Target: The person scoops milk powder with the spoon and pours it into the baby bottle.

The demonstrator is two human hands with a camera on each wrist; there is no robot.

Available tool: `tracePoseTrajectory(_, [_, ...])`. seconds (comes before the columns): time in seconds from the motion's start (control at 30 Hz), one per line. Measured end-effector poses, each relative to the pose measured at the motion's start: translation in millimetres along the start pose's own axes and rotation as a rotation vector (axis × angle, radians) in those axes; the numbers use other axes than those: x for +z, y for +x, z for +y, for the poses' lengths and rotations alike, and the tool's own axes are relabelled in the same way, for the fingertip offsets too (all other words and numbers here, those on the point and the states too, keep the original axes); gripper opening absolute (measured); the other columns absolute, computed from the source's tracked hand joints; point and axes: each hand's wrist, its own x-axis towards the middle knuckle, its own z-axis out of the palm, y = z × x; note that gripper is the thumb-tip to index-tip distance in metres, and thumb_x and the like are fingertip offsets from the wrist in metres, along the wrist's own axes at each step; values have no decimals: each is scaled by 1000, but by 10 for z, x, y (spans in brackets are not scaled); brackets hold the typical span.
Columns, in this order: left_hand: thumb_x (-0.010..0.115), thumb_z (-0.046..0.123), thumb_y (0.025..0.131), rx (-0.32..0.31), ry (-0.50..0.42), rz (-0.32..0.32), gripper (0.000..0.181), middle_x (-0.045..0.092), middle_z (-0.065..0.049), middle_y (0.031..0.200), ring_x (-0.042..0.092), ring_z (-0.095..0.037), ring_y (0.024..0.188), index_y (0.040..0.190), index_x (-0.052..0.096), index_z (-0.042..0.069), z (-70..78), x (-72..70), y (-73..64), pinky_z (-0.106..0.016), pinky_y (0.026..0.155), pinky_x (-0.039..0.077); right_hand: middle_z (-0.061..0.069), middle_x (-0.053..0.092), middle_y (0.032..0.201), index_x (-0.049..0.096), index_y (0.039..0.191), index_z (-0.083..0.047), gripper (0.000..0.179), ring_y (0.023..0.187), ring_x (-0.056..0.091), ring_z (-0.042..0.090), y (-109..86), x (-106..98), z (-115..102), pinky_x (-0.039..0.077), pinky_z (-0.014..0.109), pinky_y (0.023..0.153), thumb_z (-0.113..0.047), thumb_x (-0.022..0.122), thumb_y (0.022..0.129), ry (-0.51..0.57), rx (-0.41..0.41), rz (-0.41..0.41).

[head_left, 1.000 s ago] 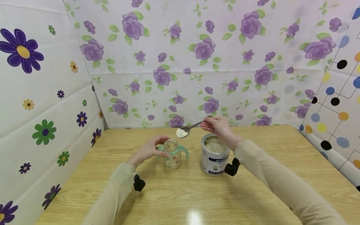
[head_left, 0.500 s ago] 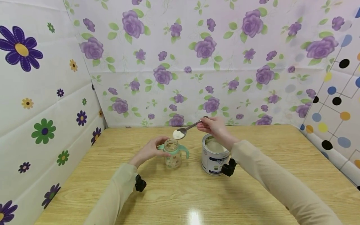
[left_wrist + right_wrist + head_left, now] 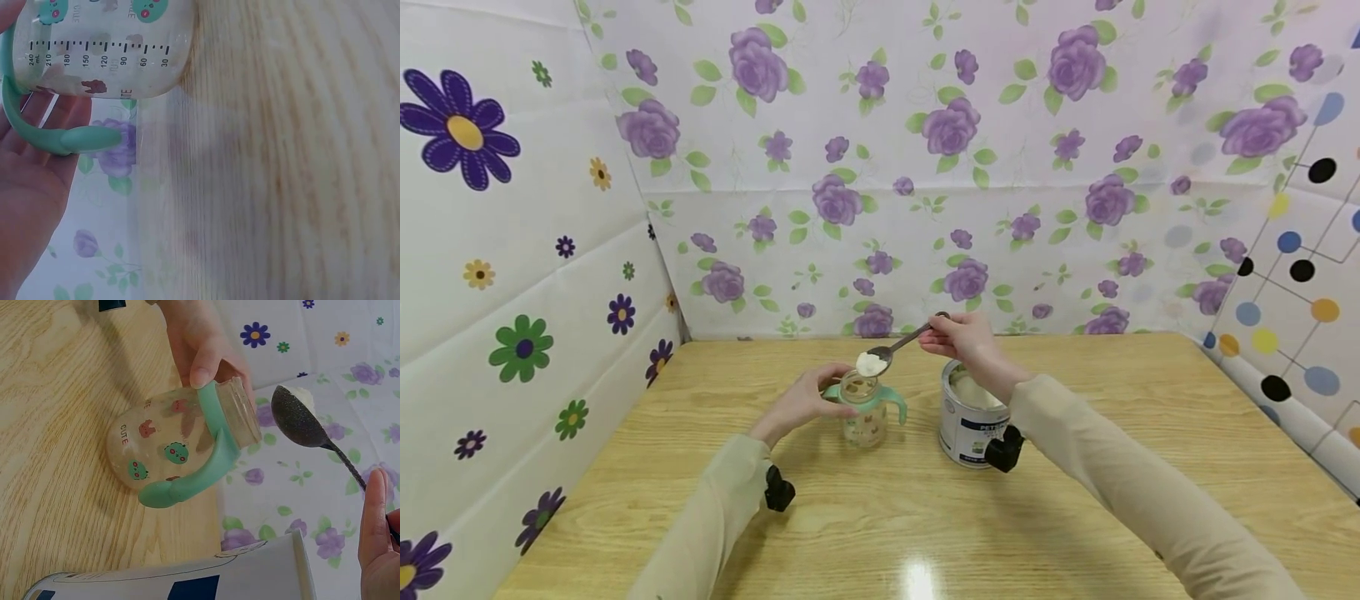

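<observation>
Spoon [image 3: 904, 338] heaped with white powder [image 3: 870, 364] is mid-frame in the head view, pinched by the right hand [image 3: 967, 340] above the bottle [image 3: 863, 427]; the left hand [image 3: 805, 398] grips the bottle on the desk [image 3: 820, 533]. Left wrist view: bottle at upper left, fingers [image 3: 76, 115] partly hidden, seemingly behind it. Right wrist view: spoon at right, apart from the bottle; tin [image 3: 253, 575] along the bottom.

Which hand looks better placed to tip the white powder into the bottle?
The right hand, most likely: it holds the spoon, whose bowl, heaped with white powder, is above the open mouth of the bottle. The left hand is occupied, holding the bottle near its neck.
</observation>
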Motion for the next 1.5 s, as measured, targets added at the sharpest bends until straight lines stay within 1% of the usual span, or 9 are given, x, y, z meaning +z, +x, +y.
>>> tracePoseTrajectory(0.2, [74, 8, 76, -9, 2, 24, 60, 50, -17, 120, 44, -31, 112, 128, 45, 2, -34, 5, 23, -36, 86, 42, 14, 62, 72, 54, 102, 14, 21, 66, 63, 19, 19, 12, 23, 51, 29, 69, -5, 48, 94, -7, -18, -2])
tracePoseTrajectory(0.4, [76, 11, 74, -37, 20, 39, 63, 50, -15, 120, 45, -28, 110, 129, 45, 3, -24, 13, 29, -37, 85, 43, 14, 62, 71, 51, 108, 17, 26, 65, 63, 18, 26, 51, 17, 51, 28, 69, -5, 49, 94, -23, -13, 1])
tracePoseTrajectory(0.5, [76, 11, 74, -47, 31, 49, 64, 51, -13, 119, 45, -28, 110, 129, 45, 3, -18, 15, 26, -37, 84, 43, 14, 62, 71, 52, 105, 17, 25, 64, 63, 18, 34, 78, 17, 51, 29, 68, -5, 49, 94, -43, -8, 12])
tracePoseTrajectory(0.6, [76, 10, 74, -39, 46, 58, 63, 52, -11, 118, 46, -28, 110, 129, 45, 2, -16, 18, 23, -38, 84, 43, 14, 62, 71, 53, 100, 15, 21, 65, 63, 18, 40, 95, 16, 51, 29, 68, -5, 49, 94, -66, -14, 14])
tracePoseTrajectory(0.77, [75, 9, 75, -28, 58, 55, 62, 52, -10, 117, 47, -28, 109, 128, 45, 1, -10, 19, 25, -37, 84, 43, 14, 62, 69, 55, 96, 14, 19, 62, 63, 18, 45, 115, 10, 51, 30, 67, -4, 50, 93, -87, -33, 21])
tracePoseTrajectory(0.97, [75, 10, 75, -16, 46, 44, 60, 53, -7, 115, 47, -26, 107, 127, 47, 4, -6, 18, 35, -38, 84, 42, 13, 62, 67, 54, 101, 18, 23, 60, 63, 17, 54, 152, 10, 51, 30, 65, -4, 50, 93, -111, -54, 4])
tracePoseTrajectory(1.13, [76, 11, 75, -14, 68, 42, 59, 54, -5, 116, 47, -24, 109, 126, 49, 5, -10, 14, 37, -41, 87, 40, 13, 62, 66, 52, 105, 20, 26, 58, 63, 16, 57, 186, 13, 52, 30, 64, -3, 49, 93, -130, -65, -3])
tracePoseTrajectory(1.3, [76, 11, 74, -26, 61, 41, 60, 54, -5, 116, 47, -23, 108, 127, 48, 5, -3, 9, 39, -41, 88, 39, 15, 62, 68, 53, 103, 19, 24, 58, 63, 17, 40, 224, 7, 52, 30, 64, -3, 49, 93, -156, -85, -12])
tracePoseTrajectory(1.5, [76, 12, 74, -16, 66, 37, 58, 54, -5, 115, 47, -22, 108, 126, 49, 5, -14, 1, 46, -41, 88, 39, 17, 62, 70, 56, 96, 16, 19, 57, 63, 17, 37, 268, 16, 52, 31, 63, -2, 49, 93, -188, -119, -13])
